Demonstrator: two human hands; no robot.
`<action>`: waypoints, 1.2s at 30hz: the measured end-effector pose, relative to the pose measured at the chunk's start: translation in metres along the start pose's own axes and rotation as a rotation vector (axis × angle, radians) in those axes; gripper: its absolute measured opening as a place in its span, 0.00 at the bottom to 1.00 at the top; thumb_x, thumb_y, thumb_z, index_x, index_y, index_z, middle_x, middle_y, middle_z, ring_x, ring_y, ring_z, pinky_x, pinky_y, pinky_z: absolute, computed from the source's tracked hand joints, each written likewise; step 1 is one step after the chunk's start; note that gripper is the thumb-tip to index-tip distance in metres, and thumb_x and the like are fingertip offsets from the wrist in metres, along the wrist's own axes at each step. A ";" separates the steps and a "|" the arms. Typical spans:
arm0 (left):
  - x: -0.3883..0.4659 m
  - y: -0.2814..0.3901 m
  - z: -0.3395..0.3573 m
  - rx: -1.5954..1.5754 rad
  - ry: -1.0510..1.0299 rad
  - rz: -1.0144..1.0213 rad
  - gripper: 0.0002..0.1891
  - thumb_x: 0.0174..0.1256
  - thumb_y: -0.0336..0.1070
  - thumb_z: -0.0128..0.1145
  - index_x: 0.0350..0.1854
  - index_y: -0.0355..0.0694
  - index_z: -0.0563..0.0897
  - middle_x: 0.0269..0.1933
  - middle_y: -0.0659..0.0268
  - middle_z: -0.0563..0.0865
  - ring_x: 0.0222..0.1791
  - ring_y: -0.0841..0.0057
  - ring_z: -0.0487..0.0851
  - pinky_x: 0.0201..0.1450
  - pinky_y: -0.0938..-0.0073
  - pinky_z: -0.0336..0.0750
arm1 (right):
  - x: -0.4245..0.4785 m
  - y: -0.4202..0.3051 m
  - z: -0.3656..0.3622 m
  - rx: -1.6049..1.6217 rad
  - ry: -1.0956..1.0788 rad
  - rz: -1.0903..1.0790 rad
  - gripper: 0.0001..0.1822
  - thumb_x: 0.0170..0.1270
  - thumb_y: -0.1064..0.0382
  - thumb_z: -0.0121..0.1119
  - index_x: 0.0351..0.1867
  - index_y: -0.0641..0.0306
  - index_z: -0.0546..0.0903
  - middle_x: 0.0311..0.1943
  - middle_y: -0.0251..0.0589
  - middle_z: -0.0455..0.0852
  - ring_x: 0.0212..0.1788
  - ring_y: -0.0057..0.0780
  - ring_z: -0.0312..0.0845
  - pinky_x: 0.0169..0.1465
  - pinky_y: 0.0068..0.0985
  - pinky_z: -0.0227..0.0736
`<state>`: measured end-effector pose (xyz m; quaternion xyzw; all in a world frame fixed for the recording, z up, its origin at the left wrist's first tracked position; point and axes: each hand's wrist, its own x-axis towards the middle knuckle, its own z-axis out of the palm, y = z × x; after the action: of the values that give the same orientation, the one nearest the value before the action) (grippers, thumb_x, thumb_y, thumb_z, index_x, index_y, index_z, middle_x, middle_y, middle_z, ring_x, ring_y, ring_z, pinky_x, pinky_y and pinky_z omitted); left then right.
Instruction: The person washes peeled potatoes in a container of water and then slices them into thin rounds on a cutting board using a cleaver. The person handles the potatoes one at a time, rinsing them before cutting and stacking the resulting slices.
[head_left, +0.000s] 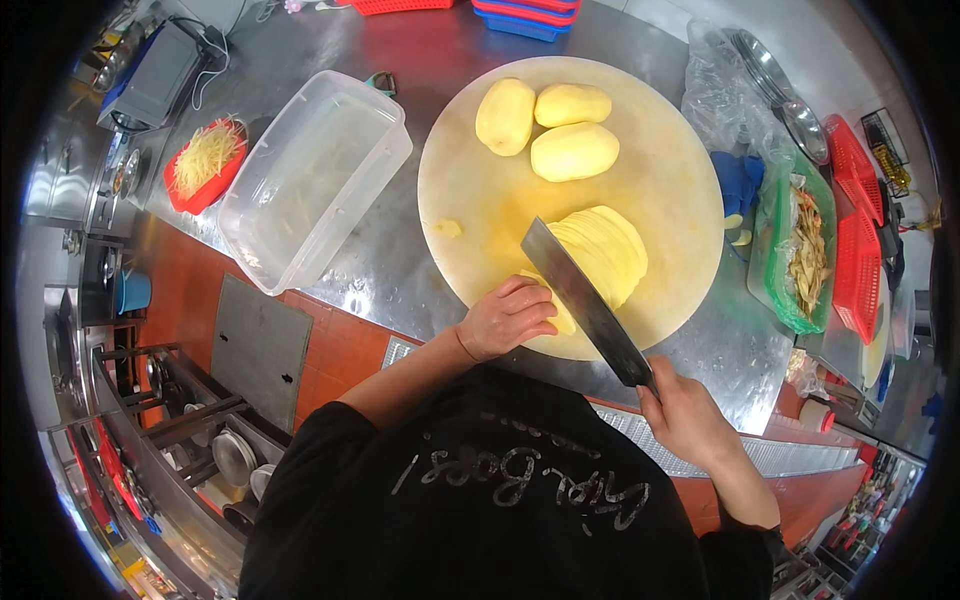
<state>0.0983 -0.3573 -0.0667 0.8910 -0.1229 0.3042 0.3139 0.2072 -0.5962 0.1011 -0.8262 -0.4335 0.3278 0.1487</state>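
Note:
My right hand grips the handle of a broad-bladed cleaver, its blade pointing away and to the left across a round cutting board. Against the blade's left side, my left hand holds a piece of peeled potato with bent fingers. To the right of the blade lies a fanned stack of thin potato slices. Three whole peeled potatoes, one of them a large potato, rest on the far half of the board. A small potato offcut sits near the board's left edge.
Left of the board stands a translucent plastic bin, beside a red basket heaped with potato shreds. A green-lined tub of peelings and red baskets are at right. Stacked trays stand at the steel table's back.

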 end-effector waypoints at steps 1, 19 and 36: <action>0.000 0.000 0.000 0.001 0.002 0.002 0.17 0.48 0.37 0.69 0.40 0.40 0.81 0.44 0.64 0.79 0.44 0.66 0.78 0.48 0.70 0.74 | 0.000 -0.001 0.000 0.001 -0.003 0.003 0.15 0.66 0.68 0.53 0.51 0.68 0.64 0.22 0.61 0.79 0.28 0.62 0.78 0.30 0.48 0.69; 0.000 0.000 0.000 -0.007 0.005 -0.006 0.16 0.47 0.38 0.72 0.37 0.39 0.83 0.42 0.64 0.80 0.43 0.67 0.79 0.49 0.67 0.75 | 0.001 -0.004 0.001 0.028 -0.035 0.043 0.15 0.67 0.67 0.53 0.50 0.67 0.63 0.21 0.61 0.79 0.29 0.64 0.77 0.31 0.49 0.69; -0.002 -0.001 0.000 -0.027 0.010 0.000 0.16 0.47 0.36 0.72 0.37 0.38 0.83 0.40 0.65 0.80 0.40 0.68 0.80 0.44 0.69 0.76 | 0.035 0.004 0.030 0.034 -0.136 0.031 0.12 0.69 0.65 0.49 0.46 0.69 0.64 0.25 0.61 0.79 0.31 0.61 0.77 0.35 0.51 0.70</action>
<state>0.0977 -0.3566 -0.0684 0.8852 -0.1252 0.3071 0.3263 0.2039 -0.5710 0.0617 -0.8059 -0.4240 0.3929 0.1278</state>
